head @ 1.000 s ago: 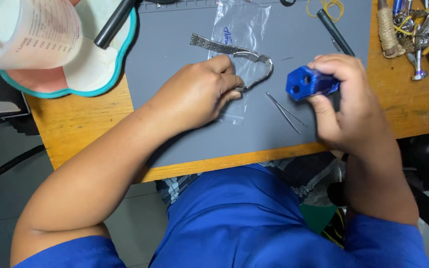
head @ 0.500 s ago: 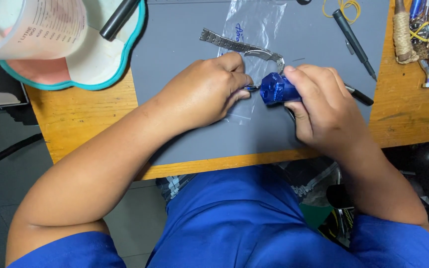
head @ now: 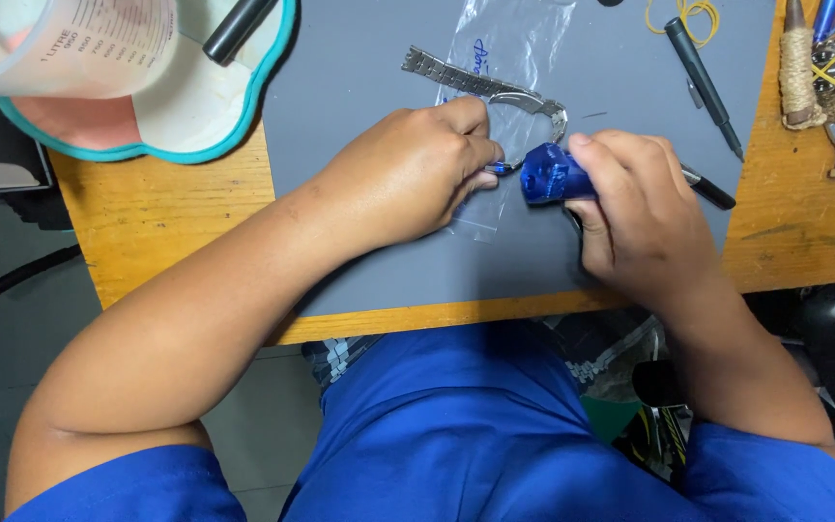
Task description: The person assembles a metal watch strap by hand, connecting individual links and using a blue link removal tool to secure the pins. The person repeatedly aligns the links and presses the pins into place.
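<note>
My right hand (head: 645,208) grips a small blue plastic tool (head: 550,176) and holds it against the end of a metal watch bracelet (head: 480,82). My left hand (head: 408,174) pinches that same end of the bracelet at the tool's mouth, fingers closed. The bracelet runs up and left from my fingers and lies over a clear plastic bag (head: 509,58) on a grey mat (head: 359,58). The part of the bracelet between my fingers is hidden.
A teal-rimmed white tray (head: 195,106) holds a clear measuring jug (head: 70,43) and a black handle at the back left. A black pen-like tool (head: 698,72) and yellow rubber bands (head: 683,14) lie on the mat. More hand tools (head: 828,68) crowd the wooden table's right side.
My right hand has carried the blue tool leftwards from beside the bracelet until it meets my left fingers at the bracelet's end. My left hand stayed on the bracelet.
</note>
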